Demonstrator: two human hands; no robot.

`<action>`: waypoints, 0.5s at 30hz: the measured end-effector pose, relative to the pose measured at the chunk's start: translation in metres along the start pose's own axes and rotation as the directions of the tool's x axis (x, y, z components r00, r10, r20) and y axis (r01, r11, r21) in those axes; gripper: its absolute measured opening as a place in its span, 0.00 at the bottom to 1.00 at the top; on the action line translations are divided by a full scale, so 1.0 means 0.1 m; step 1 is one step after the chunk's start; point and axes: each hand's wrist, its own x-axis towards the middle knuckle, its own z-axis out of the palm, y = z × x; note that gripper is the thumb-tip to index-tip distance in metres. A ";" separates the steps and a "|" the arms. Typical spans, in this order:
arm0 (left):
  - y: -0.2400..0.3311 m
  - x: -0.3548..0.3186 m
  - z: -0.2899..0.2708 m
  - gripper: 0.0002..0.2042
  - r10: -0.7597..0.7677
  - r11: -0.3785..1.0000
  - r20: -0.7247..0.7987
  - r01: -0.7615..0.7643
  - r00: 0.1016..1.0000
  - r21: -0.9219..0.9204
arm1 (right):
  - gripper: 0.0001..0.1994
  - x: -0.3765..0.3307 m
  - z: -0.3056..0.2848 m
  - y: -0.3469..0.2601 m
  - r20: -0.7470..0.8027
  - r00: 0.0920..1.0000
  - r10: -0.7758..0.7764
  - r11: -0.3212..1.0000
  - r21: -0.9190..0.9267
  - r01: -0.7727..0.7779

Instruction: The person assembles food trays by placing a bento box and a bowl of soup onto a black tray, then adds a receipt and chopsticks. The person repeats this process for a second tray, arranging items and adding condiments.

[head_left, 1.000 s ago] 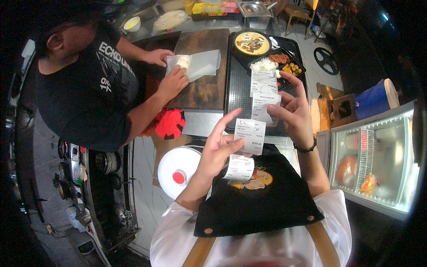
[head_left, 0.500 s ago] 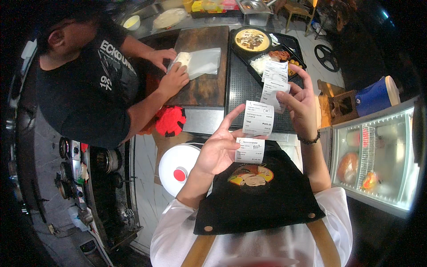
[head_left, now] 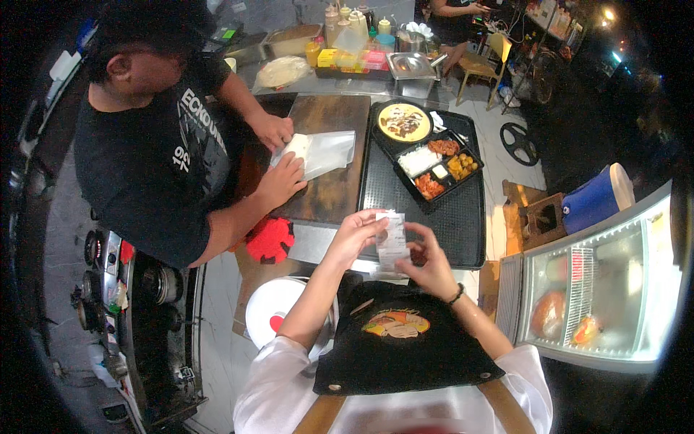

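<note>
In front of my apron [head_left: 426, 351], my left hand [head_left: 356, 237] pinches a narrow stack of white paper receipts [head_left: 391, 246] near its upper end. My right hand [head_left: 432, 266] is curled at the stack's right edge, thumb near the lower end and fingers partly behind the paper. Beyond my hands a black tray [head_left: 463, 230] carries a divided meal box [head_left: 418, 160] with rice, meat and vegetables. On the same tray is a round black dish [head_left: 405, 123] of yellow food topped with brown pieces and white sauce.
At left a co-worker [head_left: 155, 152] presses a pale wrap [head_left: 296, 146] on white paper over a wooden board [head_left: 329, 195]. A red cloth [head_left: 270, 240] lies beside it. A white round lid [head_left: 278, 311] is near my left arm. A lit glass-door fridge [head_left: 596, 286] stands at right.
My hands have drawn closer together and lower. The receipts, fanned out before, are now gathered into one narrow stack. My view has tilted up, showing more of the back counter.
</note>
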 end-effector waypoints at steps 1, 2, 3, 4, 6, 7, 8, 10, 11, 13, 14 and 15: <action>-0.01 0.09 -0.02 0.13 0.006 1.000 -0.010 -0.005 1.000 0.019 | 0.32 0.00 -0.01 0.01 0.001 0.998 0.058 0.995 -0.082 -0.058; -0.01 0.15 0.01 0.12 0.004 0.999 -0.019 -0.003 1.000 0.037 | 0.32 0.00 0.00 0.00 -0.021 0.998 0.061 0.995 -0.079 -0.063; 0.01 0.21 0.04 0.10 0.000 0.999 -0.028 0.001 1.000 0.054 | 0.31 0.01 -0.01 -0.02 -0.044 0.997 0.065 0.995 -0.077 -0.068; 0.02 0.27 0.09 0.09 -0.007 0.998 -0.036 0.010 0.999 0.069 | 0.32 0.02 -0.06 -0.01 -0.045 0.996 0.077 0.987 -0.137 -0.082; -0.02 0.44 0.15 0.09 -0.014 0.998 -0.029 0.016 0.999 0.055 | 0.32 0.04 -0.15 0.00 -0.055 0.994 0.097 0.961 -0.254 -0.108; -0.02 0.51 0.18 0.09 -0.014 0.994 -0.032 0.018 0.999 0.107 | 0.33 0.05 -0.20 0.03 -0.056 0.996 0.075 0.964 -0.253 -0.086; 0.00 0.57 0.21 0.09 -0.012 0.986 -0.034 0.017 0.999 0.163 | 0.33 0.06 -0.24 0.08 -0.058 0.997 0.049 0.966 -0.250 -0.062; -0.03 0.78 0.24 0.09 0.013 0.986 -0.049 -0.004 0.999 0.166 | 0.37 0.07 -0.36 0.19 -0.070 0.997 -0.014 0.974 -0.227 -0.003; -0.05 0.93 0.18 0.09 0.050 0.959 -0.112 -0.016 0.992 0.283 | 0.37 0.06 -0.43 0.24 -0.095 0.995 0.023 0.975 -0.216 -0.043; -0.11 1.26 -0.02 0.08 0.108 0.957 -0.131 -0.067 0.986 0.281 | 0.38 0.03 -0.61 0.30 -0.129 0.988 0.087 0.976 -0.187 -0.110; -0.18 1.50 -0.21 0.09 0.119 0.927 -0.142 -0.059 0.983 0.369 | 0.39 0.01 -0.71 0.33 -0.155 0.982 0.110 0.966 -0.214 -0.142; -0.25 1.75 -0.40 0.09 0.133 0.889 -0.156 -0.048 0.979 0.455 | 0.39 -0.03 -0.82 0.42 -0.177 0.978 0.113 0.964 -0.217 -0.151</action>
